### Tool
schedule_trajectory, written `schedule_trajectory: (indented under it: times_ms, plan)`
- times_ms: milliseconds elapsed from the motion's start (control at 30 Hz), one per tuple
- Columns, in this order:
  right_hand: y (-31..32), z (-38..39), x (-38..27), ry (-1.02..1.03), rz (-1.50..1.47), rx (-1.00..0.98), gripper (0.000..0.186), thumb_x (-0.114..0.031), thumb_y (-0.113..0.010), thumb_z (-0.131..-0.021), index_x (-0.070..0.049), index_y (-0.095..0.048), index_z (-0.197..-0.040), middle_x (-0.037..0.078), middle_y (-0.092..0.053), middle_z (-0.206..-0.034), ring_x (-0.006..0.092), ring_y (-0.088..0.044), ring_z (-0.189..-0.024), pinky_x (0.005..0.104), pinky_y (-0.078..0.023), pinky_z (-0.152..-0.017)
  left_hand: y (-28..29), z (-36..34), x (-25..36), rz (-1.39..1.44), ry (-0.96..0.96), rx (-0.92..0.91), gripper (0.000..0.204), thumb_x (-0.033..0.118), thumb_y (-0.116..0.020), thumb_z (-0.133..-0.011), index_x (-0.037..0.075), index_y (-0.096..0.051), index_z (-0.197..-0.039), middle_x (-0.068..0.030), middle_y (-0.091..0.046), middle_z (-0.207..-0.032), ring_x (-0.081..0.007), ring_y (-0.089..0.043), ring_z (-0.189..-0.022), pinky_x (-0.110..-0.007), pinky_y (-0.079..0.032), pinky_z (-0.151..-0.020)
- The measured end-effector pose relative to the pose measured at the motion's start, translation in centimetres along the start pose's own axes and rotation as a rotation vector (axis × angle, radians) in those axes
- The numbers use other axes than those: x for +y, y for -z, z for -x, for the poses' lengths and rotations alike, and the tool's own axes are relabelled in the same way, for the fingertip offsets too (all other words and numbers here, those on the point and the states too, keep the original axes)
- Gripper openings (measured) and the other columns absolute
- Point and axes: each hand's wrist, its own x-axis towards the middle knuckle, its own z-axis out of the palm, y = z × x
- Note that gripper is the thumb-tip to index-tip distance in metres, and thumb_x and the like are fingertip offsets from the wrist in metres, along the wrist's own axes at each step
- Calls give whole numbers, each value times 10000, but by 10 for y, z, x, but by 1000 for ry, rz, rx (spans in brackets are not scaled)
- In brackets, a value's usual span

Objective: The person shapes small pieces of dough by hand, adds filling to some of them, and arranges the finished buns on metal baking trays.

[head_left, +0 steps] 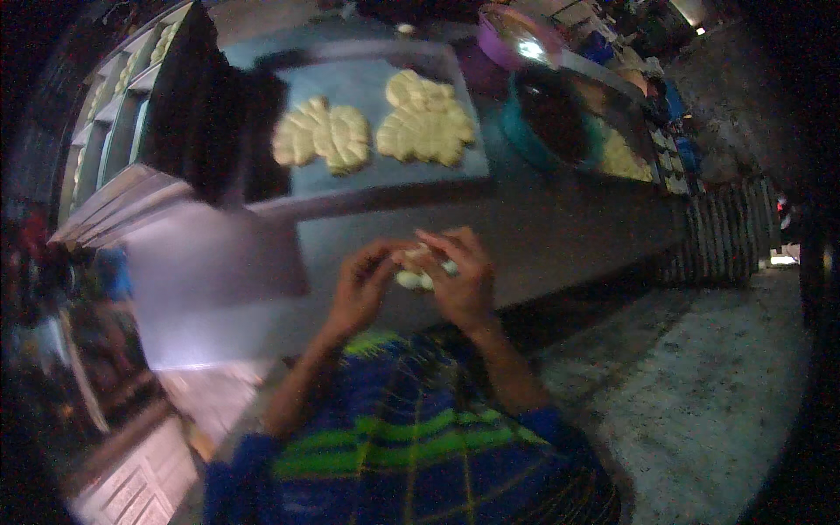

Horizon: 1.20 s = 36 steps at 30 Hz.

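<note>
1. The work table (214,297) spreads across the view in front of the person, dull grey and partly in shadow
2. The flat tray (398,178) lies on it beyond both hands, bearing pale pieces
3. The teal bowl (516,131), with dark contents, stands just right of the tray
4. The right forearm (507,372) rises from the lower right and leans inward to the left; the left forearm (306,378) slants up and to the right, so the two converge in front of the body
5. The right dough cluster (426,120) and the slightly smaller left dough cluster (324,137) sit side by side on the tray, a narrow gap between them
6. The right hand (465,280) is turned inward, back outward, its fingers bent over and pointing left, closed around a small piece
7. The left hand (366,276) has its wrist raised and fingers curled to the right, fingertips pinched together at the same piece
8. The small dough piece (413,280) is between the fingertips, partly hidden and blurred, well apart from the tray
</note>
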Motion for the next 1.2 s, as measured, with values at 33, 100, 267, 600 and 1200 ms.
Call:
schedule_trajectory:
  times_ms: [33,100,267,600,1200]
  plan:
    - [2,-2,3,18,14,10,220,-149,-758,-798,-68,-723,-1000,84,-670,-882,271,-632,-864,380,-518,-750,-2,0,-1,14,11,-4,177,136,-614,-947,-4,-689,-1026,-107,-687,-1099,-180,-629,-997,-326,-506,-875]
    - [6,-6,16,-11,-50,-89,188,-154,-753,-802,-61,-733,-964,91,-675,-862,274,-649,-847,373,-521,-749,-4,-4,-6,-41,48,-17,173,127,-631,-932,-8,-682,-1027,-106,-690,-1074,-179,-633,-984,-325,-509,-865]
    - [18,-11,51,-36,-134,-213,160,-165,-754,-800,-38,-739,-895,113,-693,-868,247,-677,-816,360,-526,-734,-21,-16,-19,-134,72,46,172,125,-660,-911,-19,-664,-1005,-98,-692,-987,-168,-644,-934,-311,-514,-840]
    - [32,8,112,-495,-495,-269,259,-187,-788,-813,-20,-719,-998,67,-700,-862,142,-652,-828,315,-524,-731,-59,-35,-37,246,182,-142,572,42,-615,-913,135,-357,-1415,-102,-659,-1029,-188,-649,-946,-343,-545,-823]
    - [-5,109,181,211,322,-193,260,-40,-686,-783,-75,-694,-1040,80,-658,-1063,291,-636,-959,403,-534,-808,25,-25,-66,299,237,253,479,94,-660,-868,47,-497,-1315,-127,-569,-1240,-250,-569,-1154,-368,-460,-994]
